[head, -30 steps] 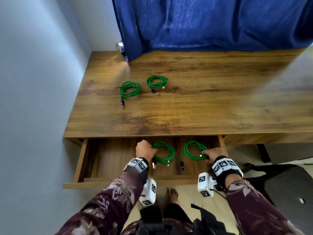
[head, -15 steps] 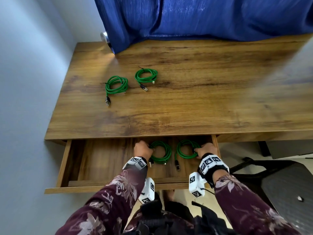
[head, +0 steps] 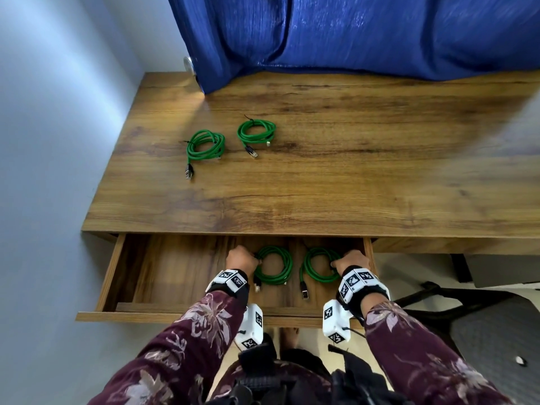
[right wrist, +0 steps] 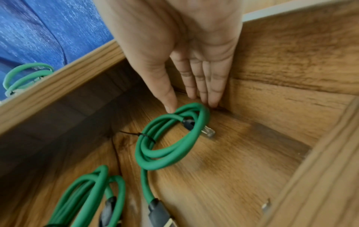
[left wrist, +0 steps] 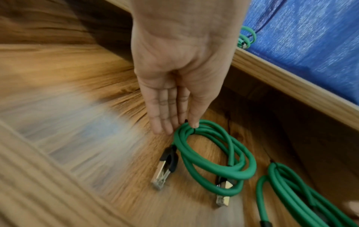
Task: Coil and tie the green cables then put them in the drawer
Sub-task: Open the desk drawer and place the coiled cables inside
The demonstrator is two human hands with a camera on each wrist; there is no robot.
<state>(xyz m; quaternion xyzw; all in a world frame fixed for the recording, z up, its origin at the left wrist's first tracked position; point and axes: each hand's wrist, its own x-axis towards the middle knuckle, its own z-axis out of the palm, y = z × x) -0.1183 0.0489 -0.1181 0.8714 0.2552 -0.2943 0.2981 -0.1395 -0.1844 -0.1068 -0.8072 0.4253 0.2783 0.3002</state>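
Observation:
Two tied green cable coils lie in the open wooden drawer (head: 175, 315). My left hand (head: 241, 257) pinches the left coil (head: 274, 266) at its left edge; the left wrist view shows the thumb on top of this coil (left wrist: 250, 169) and the straight fingers (left wrist: 165, 122) beside it. At the drawer's right wall my right hand (head: 352, 258) pinches the right coil (head: 320, 264). That coil (right wrist: 165, 159) has a black tie (right wrist: 147, 136), and its rim sits between my thumb and fingers (right wrist: 204, 86). Two more coils (head: 206, 144) (head: 257, 131) lie on the desk.
The wooden desk (head: 350, 176) stands against a grey wall on the left, with a blue curtain (head: 350, 33) hanging over its back edge. A dark chair (head: 482, 323) is at the lower right. The drawer's left half holds nothing.
Both hands have stayed on the two coils in the drawer and shifted slightly toward its back. The head view has tilted; the coils on the desk have not moved.

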